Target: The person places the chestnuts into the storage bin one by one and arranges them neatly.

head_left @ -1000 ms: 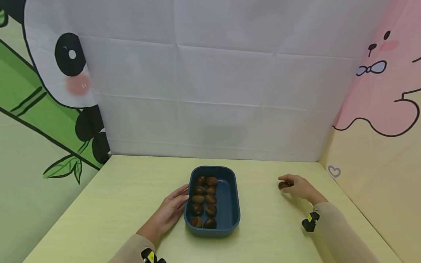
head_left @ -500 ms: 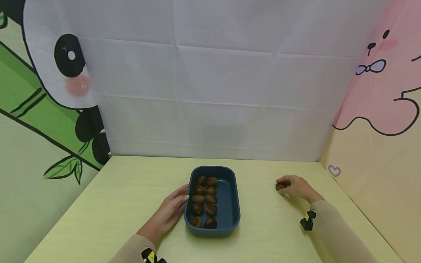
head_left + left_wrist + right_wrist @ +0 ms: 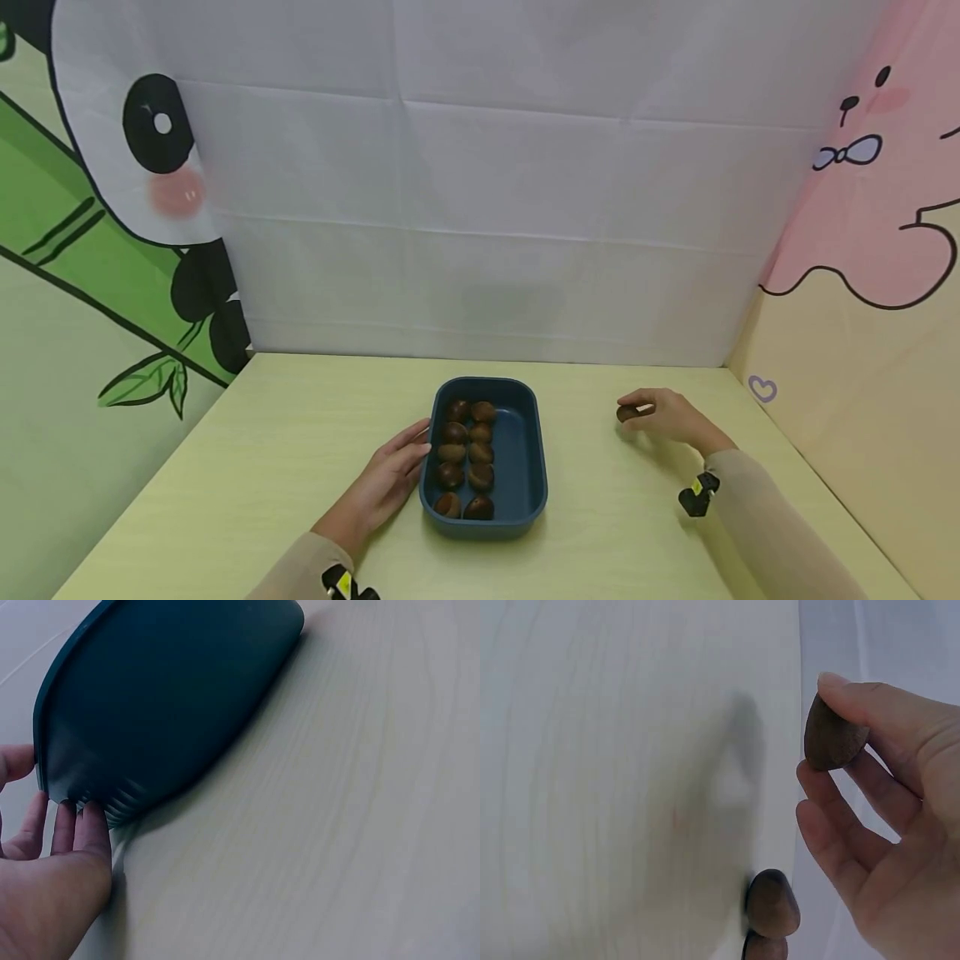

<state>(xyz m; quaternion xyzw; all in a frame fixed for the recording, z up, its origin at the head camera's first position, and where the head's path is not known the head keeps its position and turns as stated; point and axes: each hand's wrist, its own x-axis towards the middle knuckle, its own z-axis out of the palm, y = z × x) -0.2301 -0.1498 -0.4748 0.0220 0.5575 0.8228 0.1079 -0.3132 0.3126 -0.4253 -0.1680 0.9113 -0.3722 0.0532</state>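
Observation:
A dark blue rectangular box [image 3: 528, 467] stands on the table, with several brown chestnuts [image 3: 481, 477] in two columns along its left half. My left hand [image 3: 384, 487] rests against the box's left side, its fingers extended; in the left wrist view, fingertips [image 3: 94, 817] touch the box's ridged outer wall. To the right of the box, my right hand [image 3: 671, 417] pinches a single chestnut [image 3: 832, 735] between thumb and fingers, raised above the table. Two more chestnuts [image 3: 772, 904] lie on the table at the bottom of the right wrist view.
The pale yellow table [image 3: 322, 408] ends at a white cloth backdrop [image 3: 487, 208]. A panda and bamboo print covers the left wall, and a pink cartoon print [image 3: 870, 225] the right. Bare bottom shows in the right half of the box.
My right hand has moved left and slightly away from me with the chestnut, lifting it a little. The left hand and the box have stayed put.

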